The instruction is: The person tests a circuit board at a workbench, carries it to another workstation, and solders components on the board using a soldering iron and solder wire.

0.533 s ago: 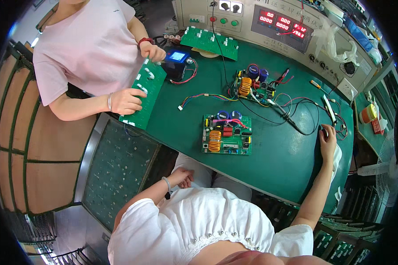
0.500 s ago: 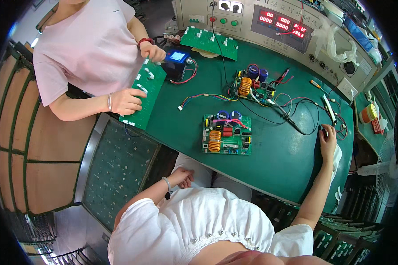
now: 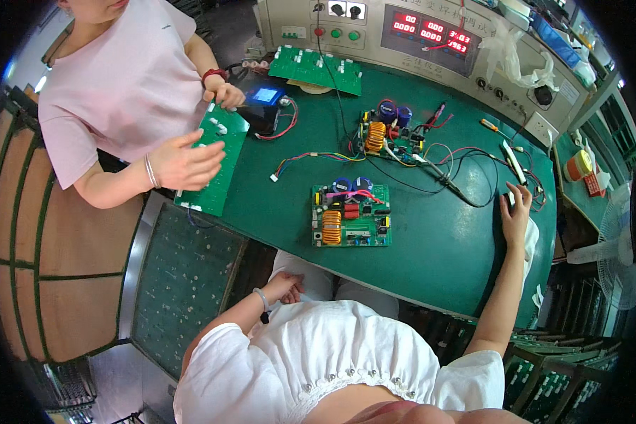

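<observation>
My left hand (image 3: 284,287) rests in my lap with its fingers curled in, and no object shows in it. At the right side of the green table, my right hand (image 3: 516,212) lies with bent fingers around a small whitish piece (image 3: 510,196), too small to name. Just beyond that hand is a white, stick-like tool (image 3: 514,162) among thin cables. A circuit board (image 3: 351,216) with a copper coil and blue capacitors lies in front of me. Farther back, a second such board (image 3: 392,134) has wires and a black cable joined to it.
A co-worker (image 3: 124,85) at the left handles a green board (image 3: 226,159). A test console (image 3: 431,49) with red displays stands at the back. Nearby are a blue-screened meter (image 3: 265,97), another green board (image 3: 314,69), a screwdriver (image 3: 489,125) and a fan (image 3: 618,244).
My view has shifted slightly. My right fingers have lifted and spread somewhat, showing the whitish piece. The co-worker's nearer hand has come off the board and opened. My left hand stays in my lap.
</observation>
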Demonstrator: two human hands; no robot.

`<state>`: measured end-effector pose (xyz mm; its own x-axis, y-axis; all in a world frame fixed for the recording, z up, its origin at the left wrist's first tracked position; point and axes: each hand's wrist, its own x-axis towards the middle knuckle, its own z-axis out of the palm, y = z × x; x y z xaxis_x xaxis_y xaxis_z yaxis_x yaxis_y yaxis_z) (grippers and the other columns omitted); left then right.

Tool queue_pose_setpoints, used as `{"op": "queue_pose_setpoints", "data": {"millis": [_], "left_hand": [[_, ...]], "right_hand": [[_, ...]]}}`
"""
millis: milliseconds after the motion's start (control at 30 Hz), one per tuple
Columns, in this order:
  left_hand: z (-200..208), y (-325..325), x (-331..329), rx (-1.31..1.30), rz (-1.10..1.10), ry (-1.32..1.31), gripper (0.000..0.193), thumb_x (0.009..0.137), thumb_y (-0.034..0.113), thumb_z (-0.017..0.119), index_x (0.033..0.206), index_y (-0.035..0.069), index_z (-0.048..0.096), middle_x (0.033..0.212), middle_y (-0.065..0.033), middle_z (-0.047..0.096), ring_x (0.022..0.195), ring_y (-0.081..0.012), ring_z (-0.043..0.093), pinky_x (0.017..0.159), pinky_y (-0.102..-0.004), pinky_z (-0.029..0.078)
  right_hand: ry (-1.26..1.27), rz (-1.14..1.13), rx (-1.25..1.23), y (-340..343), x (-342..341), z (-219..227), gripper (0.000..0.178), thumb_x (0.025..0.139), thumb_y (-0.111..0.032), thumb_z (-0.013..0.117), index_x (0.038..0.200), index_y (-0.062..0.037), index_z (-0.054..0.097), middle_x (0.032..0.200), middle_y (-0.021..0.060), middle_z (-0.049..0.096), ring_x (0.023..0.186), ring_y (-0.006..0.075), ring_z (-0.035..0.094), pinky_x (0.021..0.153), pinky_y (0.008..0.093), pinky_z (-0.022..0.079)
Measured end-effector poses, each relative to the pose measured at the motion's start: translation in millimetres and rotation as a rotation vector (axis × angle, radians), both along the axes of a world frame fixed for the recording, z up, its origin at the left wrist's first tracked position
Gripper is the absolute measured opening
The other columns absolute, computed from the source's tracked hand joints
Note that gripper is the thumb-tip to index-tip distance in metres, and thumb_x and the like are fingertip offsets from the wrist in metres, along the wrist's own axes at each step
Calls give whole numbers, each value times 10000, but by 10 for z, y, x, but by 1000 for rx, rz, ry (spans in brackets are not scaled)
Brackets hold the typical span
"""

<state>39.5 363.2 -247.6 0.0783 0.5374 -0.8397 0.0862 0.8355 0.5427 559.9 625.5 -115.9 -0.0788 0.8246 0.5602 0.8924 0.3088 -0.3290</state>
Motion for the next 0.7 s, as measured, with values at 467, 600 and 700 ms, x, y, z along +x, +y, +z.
{"op": "queue_pose_setpoints", "data": {"millis": [467,600,700], "left_hand": [[-35,-53,-138,11,54,-68,444,944,404,493,831,-9,607,603,-119,634,397,-148,563,347,-249,411],[-87,-117,-225,22,106,-79,443,938,409,500,851,-13,604,602,-117,629,405,-152,563,355,-249,413],[-42,-150,-281,24,122,-79,450,930,423,511,863,-12,605,603,-113,625,419,-150,562,373,-244,420]], "right_hand": [[-67,-111,-26,-16,-105,-24,272,897,-180,588,1163,-136,556,1217,128,470,966,330,614,774,403,511],[-165,-188,8,-50,-176,13,280,921,-220,549,1183,-129,512,1226,134,467,871,365,627,701,442,519],[-290,-282,48,-63,-273,33,280,926,-212,537,1182,-107,494,1214,144,480,743,374,632,614,469,513]]}}
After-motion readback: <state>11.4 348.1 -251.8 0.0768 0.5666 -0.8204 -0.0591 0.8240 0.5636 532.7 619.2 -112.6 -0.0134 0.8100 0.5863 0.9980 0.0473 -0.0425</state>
